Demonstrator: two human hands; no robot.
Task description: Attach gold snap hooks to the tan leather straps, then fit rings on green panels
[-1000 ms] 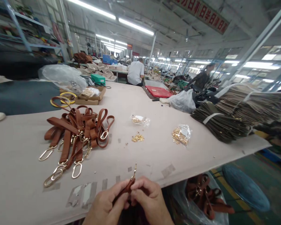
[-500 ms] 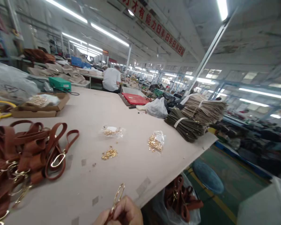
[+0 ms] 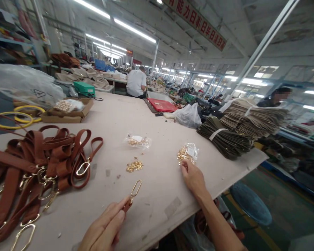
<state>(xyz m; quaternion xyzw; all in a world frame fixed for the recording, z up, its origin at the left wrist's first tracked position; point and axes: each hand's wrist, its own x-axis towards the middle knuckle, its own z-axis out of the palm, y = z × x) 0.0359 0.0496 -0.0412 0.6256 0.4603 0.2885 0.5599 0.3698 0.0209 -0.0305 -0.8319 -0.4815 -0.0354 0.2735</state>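
My left hand [image 3: 106,225] is closed on the end of a brown leather strap with a gold oval clasp [image 3: 135,188] sticking up from my fingers, near the table's front edge. My right hand [image 3: 193,177] reaches forward over the table. Its fingertips touch a small plastic bag of gold hardware [image 3: 187,153]; I cannot make out whether they pinch anything. A loose heap of gold pieces [image 3: 134,165] and a second small bag [image 3: 138,141] lie between my hands and the table's middle.
A pile of brown straps with gold clasps [image 3: 42,157] covers the table's left. Bundled dark flat pieces [image 3: 238,129] are stacked at the right edge. A cardboard tray [image 3: 65,111], yellow rings [image 3: 13,116], a red tray [image 3: 162,104] and a plastic bag [image 3: 188,115] lie farther back. People work beyond.
My right hand has let go of the strap and reached out to the bag of gold hardware. My left hand alone holds the strap. The view has swung back left.
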